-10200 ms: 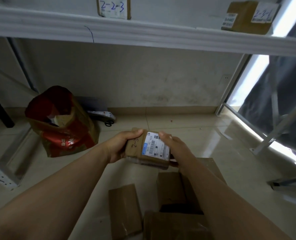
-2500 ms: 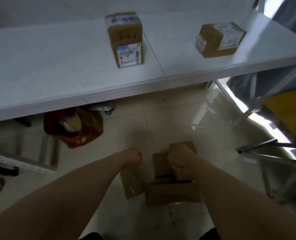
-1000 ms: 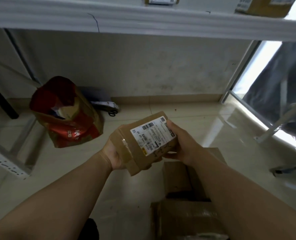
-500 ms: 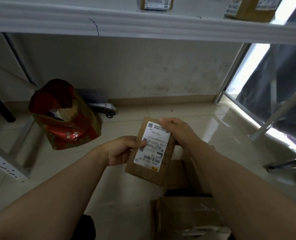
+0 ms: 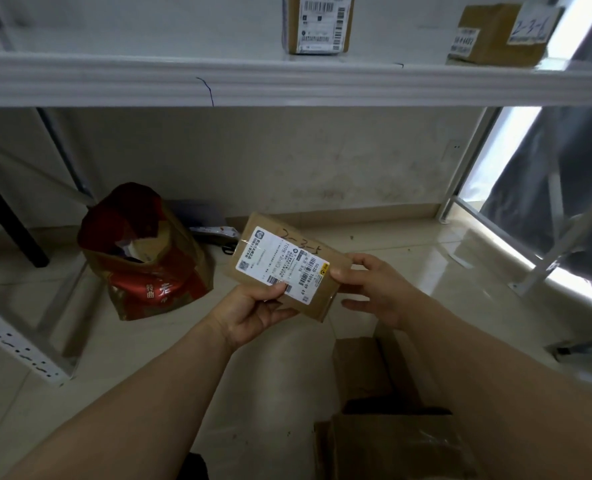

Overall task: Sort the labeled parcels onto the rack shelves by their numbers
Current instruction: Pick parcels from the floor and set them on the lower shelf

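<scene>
The parcel [image 5: 284, 268] is held flat above the floor at mid-frame, label up. Its long axis runs from 10 o'clock to 4 o'clock, and the handwritten number along its far edge looks like 2-3-5, though the last digit is unclear. The left hand [image 5: 253, 315] comes in from 7 o'clock and grips the near long edge, thumb clamped on the label and fingers curled beneath. The right hand [image 5: 374, 289] comes from 4 o'clock and pinches the short end, its thumb on the top face; its lower fingers are loose and just clear of the cardboard. Both hands touch it, but the left seems to carry more of the weight. The rack shelf [image 5: 287, 81] lies at 12 o'clock, well above, so the coming move is probably a lift up and away. A shelved box [image 5: 317, 24] stands there, with a marked box [image 5: 499, 32] at 1 o'clock. A red bag [image 5: 142, 258] sits at 9 o'clock, and more floor parcels [image 5: 374, 368] lie at 5 o'clock.
</scene>
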Demonstrator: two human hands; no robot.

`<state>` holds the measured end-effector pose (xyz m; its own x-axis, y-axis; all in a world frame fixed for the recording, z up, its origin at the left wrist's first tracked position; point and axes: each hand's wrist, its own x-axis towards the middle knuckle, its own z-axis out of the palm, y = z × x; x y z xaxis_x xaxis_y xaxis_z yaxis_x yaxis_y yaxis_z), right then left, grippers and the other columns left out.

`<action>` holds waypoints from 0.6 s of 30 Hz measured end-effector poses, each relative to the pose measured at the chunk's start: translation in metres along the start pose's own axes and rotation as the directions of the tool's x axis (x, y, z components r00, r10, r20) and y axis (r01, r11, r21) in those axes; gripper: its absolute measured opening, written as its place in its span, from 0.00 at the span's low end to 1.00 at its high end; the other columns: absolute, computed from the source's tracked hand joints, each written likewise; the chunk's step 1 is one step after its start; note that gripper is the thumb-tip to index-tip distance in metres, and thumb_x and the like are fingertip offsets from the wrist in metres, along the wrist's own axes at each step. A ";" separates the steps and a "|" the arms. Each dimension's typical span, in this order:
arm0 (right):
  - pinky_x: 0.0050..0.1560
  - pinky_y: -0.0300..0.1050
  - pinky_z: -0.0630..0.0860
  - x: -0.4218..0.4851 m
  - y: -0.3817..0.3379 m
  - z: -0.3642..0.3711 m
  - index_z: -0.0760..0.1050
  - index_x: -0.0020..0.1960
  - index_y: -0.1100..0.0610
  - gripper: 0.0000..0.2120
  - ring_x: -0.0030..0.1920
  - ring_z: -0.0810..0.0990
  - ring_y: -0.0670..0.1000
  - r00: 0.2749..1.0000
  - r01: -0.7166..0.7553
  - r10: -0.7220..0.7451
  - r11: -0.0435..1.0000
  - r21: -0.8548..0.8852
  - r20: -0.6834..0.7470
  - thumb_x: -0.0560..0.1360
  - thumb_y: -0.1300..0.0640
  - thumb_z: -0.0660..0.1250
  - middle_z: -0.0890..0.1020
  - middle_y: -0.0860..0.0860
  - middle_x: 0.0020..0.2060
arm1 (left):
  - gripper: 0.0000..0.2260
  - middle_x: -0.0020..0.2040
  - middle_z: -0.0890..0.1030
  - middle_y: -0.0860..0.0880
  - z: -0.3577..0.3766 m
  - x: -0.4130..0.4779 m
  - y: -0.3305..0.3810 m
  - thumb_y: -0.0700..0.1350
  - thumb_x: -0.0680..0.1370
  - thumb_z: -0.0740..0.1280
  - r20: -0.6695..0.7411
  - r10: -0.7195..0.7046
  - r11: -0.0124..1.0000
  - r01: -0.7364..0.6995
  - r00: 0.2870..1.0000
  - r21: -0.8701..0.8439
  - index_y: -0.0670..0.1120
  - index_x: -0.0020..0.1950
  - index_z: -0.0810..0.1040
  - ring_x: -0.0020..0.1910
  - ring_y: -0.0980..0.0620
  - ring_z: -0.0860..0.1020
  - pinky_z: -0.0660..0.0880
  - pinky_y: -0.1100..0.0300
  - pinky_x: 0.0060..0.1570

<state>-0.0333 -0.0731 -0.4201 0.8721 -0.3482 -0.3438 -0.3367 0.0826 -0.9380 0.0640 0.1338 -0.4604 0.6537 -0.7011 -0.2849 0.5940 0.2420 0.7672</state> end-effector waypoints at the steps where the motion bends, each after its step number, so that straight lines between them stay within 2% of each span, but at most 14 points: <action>1: 0.56 0.54 0.77 0.000 -0.002 -0.002 0.75 0.62 0.50 0.21 0.56 0.83 0.54 1.000 0.010 -0.010 1.000 0.001 -0.013 0.71 0.58 0.76 0.86 0.52 0.52 | 0.17 0.56 0.84 0.41 0.000 0.001 -0.001 0.35 0.72 0.67 -0.012 -0.008 1.000 0.008 1.000 0.010 0.44 0.60 0.78 0.58 0.40 0.81 0.75 0.37 0.60; 3: 0.58 0.54 0.76 0.000 -0.007 -0.007 0.75 0.61 0.48 0.21 0.56 0.82 0.53 0.999 0.029 -0.029 1.000 0.005 -0.044 0.71 0.59 0.76 0.86 0.51 0.52 | 0.18 0.57 0.83 0.43 -0.003 0.001 -0.001 0.37 0.72 0.69 -0.064 -0.012 1.000 0.012 0.998 0.002 0.46 0.61 0.79 0.60 0.42 0.80 0.74 0.38 0.60; 5: 0.60 0.56 0.75 0.000 -0.010 -0.014 0.75 0.62 0.47 0.22 0.57 0.82 0.52 0.996 0.051 -0.049 0.998 0.022 -0.079 0.71 0.60 0.75 0.86 0.50 0.51 | 0.26 0.58 0.83 0.45 -0.011 0.003 -0.002 0.39 0.71 0.72 -0.135 0.005 1.000 -0.005 0.991 -0.001 0.48 0.69 0.74 0.61 0.43 0.80 0.75 0.40 0.60; 7: 0.60 0.56 0.75 0.000 -0.013 -0.019 0.74 0.66 0.47 0.24 0.57 0.82 0.52 0.992 0.069 -0.064 0.997 0.043 -0.105 0.72 0.59 0.75 0.86 0.50 0.52 | 0.34 0.58 0.83 0.45 -0.016 0.004 -0.002 0.39 0.70 0.75 -0.202 0.019 1.000 -0.017 0.979 0.011 0.54 0.73 0.68 0.61 0.44 0.80 0.75 0.40 0.61; 9: 0.60 0.57 0.74 0.000 -0.015 -0.023 0.72 0.68 0.45 0.26 0.57 0.81 0.52 0.989 0.082 -0.074 0.995 0.059 -0.125 0.73 0.58 0.74 0.85 0.51 0.53 | 0.30 0.57 0.84 0.45 -0.011 0.002 0.002 0.39 0.71 0.74 -0.214 0.033 0.995 -0.013 0.976 0.097 0.55 0.70 0.70 0.59 0.45 0.81 0.74 0.42 0.63; 11: 0.64 0.60 0.72 -0.002 -0.020 -0.026 0.72 0.69 0.45 0.26 0.57 0.81 0.53 0.988 0.087 -0.077 0.994 0.070 -0.130 0.73 0.57 0.73 0.86 0.51 0.52 | 0.22 0.57 0.84 0.45 0.002 -0.003 0.007 0.39 0.73 0.72 -0.155 0.008 0.975 0.026 0.988 0.221 0.51 0.65 0.75 0.57 0.46 0.82 0.75 0.48 0.62; 13: 0.65 0.61 0.72 -0.005 -0.029 -0.032 0.73 0.66 0.44 0.22 0.56 0.82 0.53 0.987 0.099 -0.090 0.993 0.066 -0.132 0.74 0.56 0.72 0.87 0.50 0.50 | 0.19 0.55 0.85 0.44 0.015 -0.008 0.012 0.38 0.73 0.72 -0.070 -0.031 0.958 0.050 0.997 0.281 0.47 0.63 0.77 0.53 0.48 0.83 0.77 0.51 0.57; 15: 0.62 0.58 0.72 -0.011 -0.044 -0.041 0.74 0.59 0.42 0.16 0.54 0.82 0.51 0.982 0.127 -0.117 0.990 0.057 -0.150 0.75 0.53 0.72 0.87 0.47 0.45 | 0.24 0.55 0.84 0.43 0.028 -0.007 0.020 0.36 0.70 0.75 -0.021 -0.048 0.948 0.052 0.999 0.313 0.44 0.65 0.74 0.54 0.45 0.83 0.76 0.48 0.57; 16: 0.61 0.57 0.72 -0.014 -0.053 -0.047 0.75 0.58 0.42 0.14 0.54 0.82 0.51 0.978 0.144 -0.135 0.989 0.047 -0.161 0.74 0.51 0.72 0.87 0.46 0.44 | 0.27 0.55 0.84 0.42 0.036 -0.006 0.025 0.34 0.69 0.75 -0.007 -0.046 0.945 0.045 0.999 0.325 0.42 0.66 0.73 0.54 0.44 0.83 0.76 0.46 0.58; 18: 0.60 0.57 0.73 -0.019 -0.072 -0.059 0.78 0.60 0.47 0.16 0.55 0.82 0.53 0.968 0.184 -0.179 0.983 0.013 -0.175 0.74 0.48 0.72 0.87 0.48 0.47 | 0.26 0.54 0.85 0.41 0.059 -0.007 0.040 0.30 0.68 0.74 0.046 -0.025 0.930 0.007 0.999 0.366 0.41 0.64 0.71 0.51 0.44 0.83 0.75 0.47 0.53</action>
<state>-0.0472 -0.1278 -0.3436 0.8427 -0.5150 -0.1568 -0.1658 0.0288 -0.9857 0.0561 0.1089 -0.3941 0.6164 -0.7370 -0.2775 0.3852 -0.0252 0.9225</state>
